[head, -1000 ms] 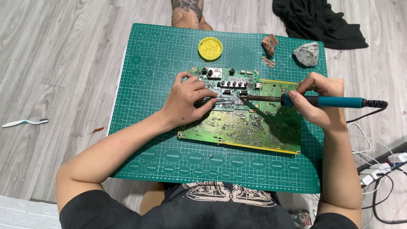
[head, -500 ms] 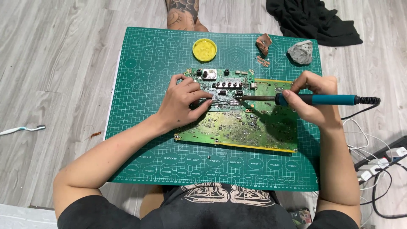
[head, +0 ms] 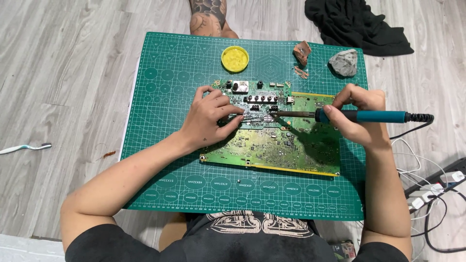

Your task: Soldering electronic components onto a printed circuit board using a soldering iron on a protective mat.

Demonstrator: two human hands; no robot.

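A green circuit board (head: 272,150) lies on a green cutting mat (head: 165,92). My left hand (head: 206,119) rests on the board's left part, fingers pinching a thin metal tool, apparently tweezers (head: 255,116), at the board's middle. My right hand (head: 357,114) grips a soldering iron (head: 369,116) with a teal handle; its tip points left and meets the tweezers' end near a row of black components.
A yellow round tin (head: 235,58), a brown scrap (head: 302,51) and a grey lump (head: 343,63) sit at the mat's far edge. Black cloth (head: 354,22) lies beyond. Power strip and cables (head: 432,194) at right. A toothbrush (head: 24,147) lies on the wooden floor at left.
The view has shifted slightly. Both hands stay on the board, with the iron tip still at the same spot by the tweezers.
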